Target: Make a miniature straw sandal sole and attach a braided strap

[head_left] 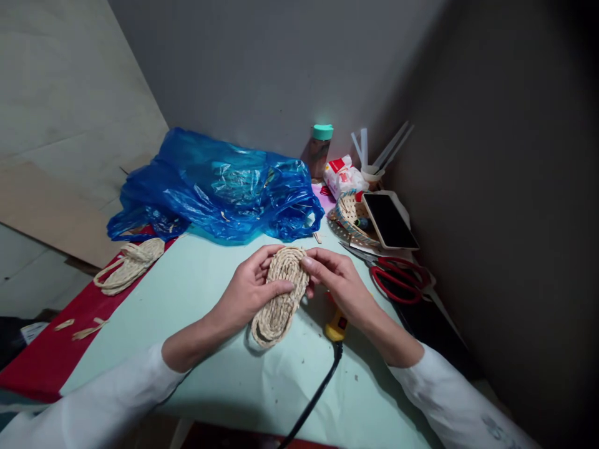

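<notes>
Both hands hold a small oval sole woven from pale braided straw (279,298) above the pale green table top (206,280). My left hand (248,289) grips its left edge, thumb lying across the weave. My right hand (337,282) pinches the upper right rim with closed fingers. Under my right wrist lies a yellow glue gun (337,325) with a black cord (313,399) running towards me.
A crumpled blue plastic bag (219,187) fills the back of the table. A second straw piece (128,265) lies on red cloth (60,349) at left. Red-handled scissors (397,277), a phone (389,220), a woven basket (352,215), a green-capped bottle (319,149) crowd the right.
</notes>
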Available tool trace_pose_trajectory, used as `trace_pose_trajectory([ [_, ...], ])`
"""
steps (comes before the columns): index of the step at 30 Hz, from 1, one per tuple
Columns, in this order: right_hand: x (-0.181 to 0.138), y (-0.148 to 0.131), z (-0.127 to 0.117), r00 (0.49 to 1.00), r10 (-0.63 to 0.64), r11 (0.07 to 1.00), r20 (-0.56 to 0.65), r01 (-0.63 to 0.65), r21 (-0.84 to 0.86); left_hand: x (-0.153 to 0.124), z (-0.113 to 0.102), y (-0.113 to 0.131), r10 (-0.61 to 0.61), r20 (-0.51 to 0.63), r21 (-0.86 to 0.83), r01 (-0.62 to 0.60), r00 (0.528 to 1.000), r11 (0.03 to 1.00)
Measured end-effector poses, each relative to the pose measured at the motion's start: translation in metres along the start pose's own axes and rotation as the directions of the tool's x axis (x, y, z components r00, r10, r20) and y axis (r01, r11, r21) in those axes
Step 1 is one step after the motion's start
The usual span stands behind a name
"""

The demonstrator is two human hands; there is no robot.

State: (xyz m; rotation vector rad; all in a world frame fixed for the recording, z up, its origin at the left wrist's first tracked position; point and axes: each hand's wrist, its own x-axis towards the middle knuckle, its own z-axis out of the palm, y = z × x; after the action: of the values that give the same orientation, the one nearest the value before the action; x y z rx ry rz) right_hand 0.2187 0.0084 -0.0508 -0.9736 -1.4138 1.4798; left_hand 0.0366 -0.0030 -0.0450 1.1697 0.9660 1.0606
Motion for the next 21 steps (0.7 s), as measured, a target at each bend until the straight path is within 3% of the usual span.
trace_pose_trajectory([
  [9, -0.002, 0.000, -0.003, 0.999, -0.011, 1.000, 0.036, 0.012, -0.008, -0.002, -0.013, 0.005, -0.006, 0.095, 0.268, -0.020, 0.995, 0.963],
  [11, -0.002, 0.001, -0.003, 0.999, -0.005, 1.000, 0.039, 0.006, -0.025, -0.002, -0.016, 0.006, 0.044, 0.101, 0.425, -0.083, 0.994, 0.901],
  [15, -0.003, 0.001, -0.002, 1.000, 0.001, 0.992, -0.011, -0.002, -0.123, 0.000, -0.019, 0.006, 0.205, 0.135, 0.722, -0.238, 0.969, 0.650],
  [18, -0.003, 0.001, -0.002, 1.000, 0.014, 0.992, -0.025, -0.017, -0.123, 0.001, -0.020, 0.006, 0.260, 0.186, 0.773, -0.304, 0.947, 0.556],
  [21, -0.002, 0.004, -0.002, 0.999, 0.041, 0.997, -0.005, -0.041, -0.059, 0.000, -0.020, 0.008, 0.304, 0.194, 0.775, -0.335, 0.933, 0.536],
])
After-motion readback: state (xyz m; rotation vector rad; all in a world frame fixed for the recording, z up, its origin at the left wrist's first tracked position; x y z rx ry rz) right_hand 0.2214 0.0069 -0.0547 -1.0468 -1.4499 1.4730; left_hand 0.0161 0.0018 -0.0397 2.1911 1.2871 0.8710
